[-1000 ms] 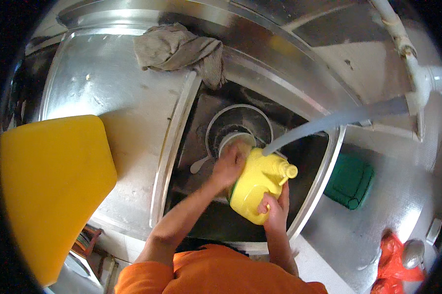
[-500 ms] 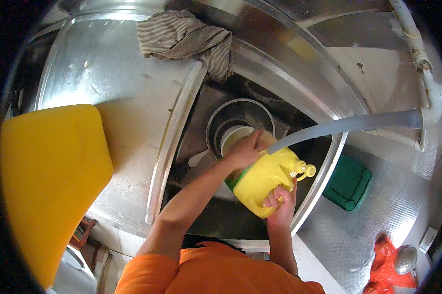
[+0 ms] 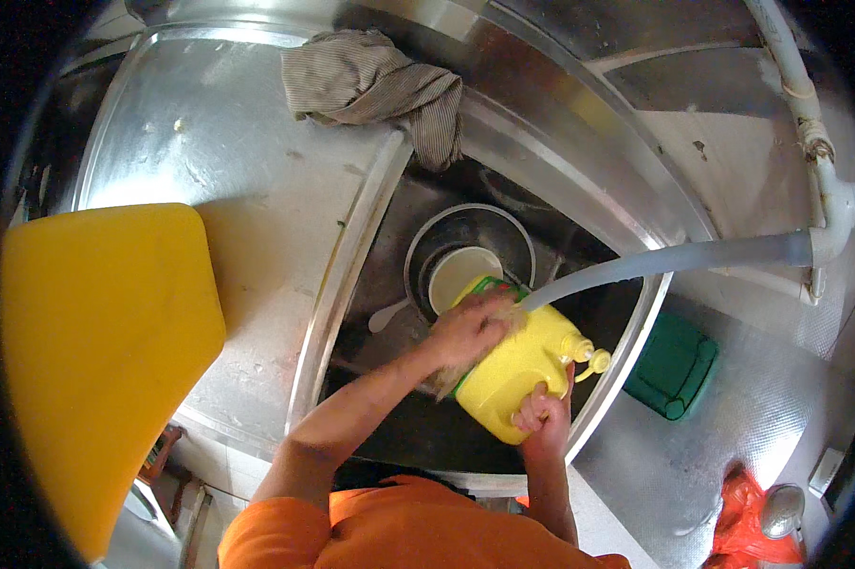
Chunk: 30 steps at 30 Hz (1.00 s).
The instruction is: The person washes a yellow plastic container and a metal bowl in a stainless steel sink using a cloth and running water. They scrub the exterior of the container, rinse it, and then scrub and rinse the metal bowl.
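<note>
A yellow plastic jug (image 3: 517, 365) with a spout and cap lies tilted over the sink, its green label partly covered. My right hand (image 3: 544, 414) is closed round its handle. Across the label side lies my left hand (image 3: 473, 327), blurred by motion, pressing a tan, fibrous scrubbing pad (image 3: 444, 381) against the jug; much of the pad is hidden. The grey hose (image 3: 626, 275) ends just above the jug. Beyond my left hand, a white bowl (image 3: 463, 277) sits in a dark round basin (image 3: 434, 237), with a white spoon (image 3: 387, 315) beside them.
On the left, a large yellow panel (image 3: 110, 322) stands at the steel counter (image 3: 266, 247). A striped cloth (image 3: 370, 81) drapes over the far sink edge. To the right are a green container (image 3: 672, 365), a red plastic bag (image 3: 750, 517) and a white pipe (image 3: 819, 161).
My left hand has slid toward me along the jug, uncovering more of the bowl and label. My right hand keeps hold of the handle. The whole view has shifted slightly.
</note>
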### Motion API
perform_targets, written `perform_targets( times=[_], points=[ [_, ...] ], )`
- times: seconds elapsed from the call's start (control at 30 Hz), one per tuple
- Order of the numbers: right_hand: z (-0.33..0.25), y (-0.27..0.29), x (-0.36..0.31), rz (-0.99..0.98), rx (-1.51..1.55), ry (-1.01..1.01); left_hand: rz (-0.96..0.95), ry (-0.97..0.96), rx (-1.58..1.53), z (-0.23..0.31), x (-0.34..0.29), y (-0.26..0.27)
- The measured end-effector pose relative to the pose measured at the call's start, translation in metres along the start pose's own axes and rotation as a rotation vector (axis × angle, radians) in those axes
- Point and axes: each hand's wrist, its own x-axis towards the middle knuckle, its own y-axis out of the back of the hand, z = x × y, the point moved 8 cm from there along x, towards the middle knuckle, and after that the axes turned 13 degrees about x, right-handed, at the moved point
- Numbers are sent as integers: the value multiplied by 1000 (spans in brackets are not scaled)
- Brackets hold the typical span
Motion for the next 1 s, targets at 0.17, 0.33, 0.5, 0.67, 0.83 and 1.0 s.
perform_targets(
  times=[0.17, 0.33, 0.5, 0.67, 0.83, 1.0],
  points=[
    [9, 11, -9, -88, -343, -59, -196, 467, -37, -96, 31, -12],
    [-20, -22, -7, -469, -1221, 248, -18, 795, -381, -116, -46, -8],
    [-37, -58, -6, -771, -1838, 555, -103, 596, -415, -51, -60, 46],
    [-51, -79, 16, -802, -1907, 666, -33, -346, 304, 65, -18, 77],
    [-64, -94, 18, -787, -1757, 866, -327, 189, -184, 30, 6, 52],
    [-83, -62, 15, -174, -1427, 988, -250, 47, 110, 33, -20, 50]
  ],
)
